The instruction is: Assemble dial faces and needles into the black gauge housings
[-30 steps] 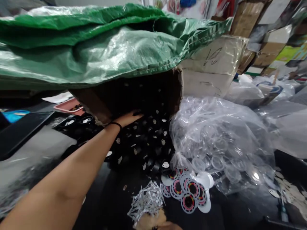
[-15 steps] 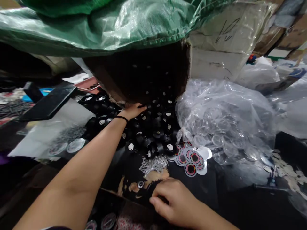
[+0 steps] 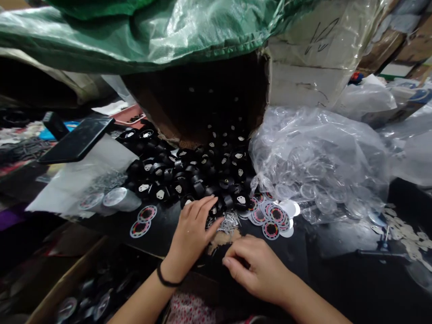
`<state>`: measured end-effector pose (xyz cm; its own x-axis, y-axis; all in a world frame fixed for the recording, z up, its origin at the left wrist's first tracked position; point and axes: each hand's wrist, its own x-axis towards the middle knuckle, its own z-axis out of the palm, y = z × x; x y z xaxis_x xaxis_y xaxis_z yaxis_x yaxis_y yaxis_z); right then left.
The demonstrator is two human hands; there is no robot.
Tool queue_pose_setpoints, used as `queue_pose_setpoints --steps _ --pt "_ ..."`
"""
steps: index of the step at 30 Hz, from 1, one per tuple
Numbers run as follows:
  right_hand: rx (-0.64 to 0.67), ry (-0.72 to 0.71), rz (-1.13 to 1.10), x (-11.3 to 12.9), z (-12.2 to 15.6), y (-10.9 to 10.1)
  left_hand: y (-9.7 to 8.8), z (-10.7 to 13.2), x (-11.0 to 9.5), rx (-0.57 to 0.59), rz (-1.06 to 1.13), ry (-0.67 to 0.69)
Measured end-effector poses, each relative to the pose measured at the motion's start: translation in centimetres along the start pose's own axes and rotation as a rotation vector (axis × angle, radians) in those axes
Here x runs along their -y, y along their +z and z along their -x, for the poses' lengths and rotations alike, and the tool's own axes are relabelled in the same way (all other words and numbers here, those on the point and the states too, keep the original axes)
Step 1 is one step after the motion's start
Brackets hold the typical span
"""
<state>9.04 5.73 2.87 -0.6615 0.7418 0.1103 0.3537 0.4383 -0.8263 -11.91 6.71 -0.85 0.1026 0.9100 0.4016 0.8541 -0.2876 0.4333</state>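
Note:
My left hand [image 3: 192,234] lies near the table's front edge with fingers stretched out, its fingertips touching the front of a heap of small black round parts [image 3: 189,168]. My right hand [image 3: 258,265] is beside it, fingers curled in a pinch on something I cannot make out. A small pile of thin silver metal pieces [image 3: 229,221] lies just beyond both hands. Round printed discs [image 3: 272,216] are fanned out to the right of it. Two more printed discs [image 3: 143,221] lie to the left.
A torn cardboard box [image 3: 202,96] spills the black parts, under a green woven sack [image 3: 135,31]. A clear bag of transparent round covers [image 3: 313,166] fills the right. A black tray [image 3: 76,139] and a plastic sheet lie left. Silver tabs [image 3: 405,236] are at far right.
My left hand has drawn back from the mouth of the box to the front of the black heap. More black parts now lie spread forward. My right hand has come into view and stays near the front edge.

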Motion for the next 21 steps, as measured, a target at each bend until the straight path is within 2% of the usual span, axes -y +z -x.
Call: queue_pose_setpoints --steps 2,5,10,13,15,18,19,21 --pt "0.010 0.011 0.008 -0.1 -0.1 0.2 1.0 -0.1 0.2 -0.039 0.001 -0.040" --pt "-0.006 0.028 0.000 -0.1 -0.1 0.1 1.2 -0.9 0.6 -0.073 0.040 -0.077" --pt "-0.059 0.121 -0.048 0.6 0.1 -0.6 -0.4 -0.5 0.7 -0.136 0.124 -0.142" --pt "-0.137 0.248 -0.199 1.1 0.4 -1.0 -1.5 0.9 -0.3 -0.163 0.188 -0.156" --pt "-0.156 0.338 -0.366 1.2 0.5 -1.2 -1.9 2.3 -1.6 -0.123 0.237 -0.055" --pt "-0.142 0.446 -0.538 1.1 0.7 -1.1 -1.8 4.8 -3.7 0.037 0.320 0.152" --pt "-0.133 0.475 -0.558 1.1 0.7 -1.0 -1.5 5.6 -4.2 0.063 0.372 0.145" --pt "-0.131 0.513 -0.558 1.2 0.8 -0.9 -0.7 6.9 -5.1 0.056 0.571 -0.056"
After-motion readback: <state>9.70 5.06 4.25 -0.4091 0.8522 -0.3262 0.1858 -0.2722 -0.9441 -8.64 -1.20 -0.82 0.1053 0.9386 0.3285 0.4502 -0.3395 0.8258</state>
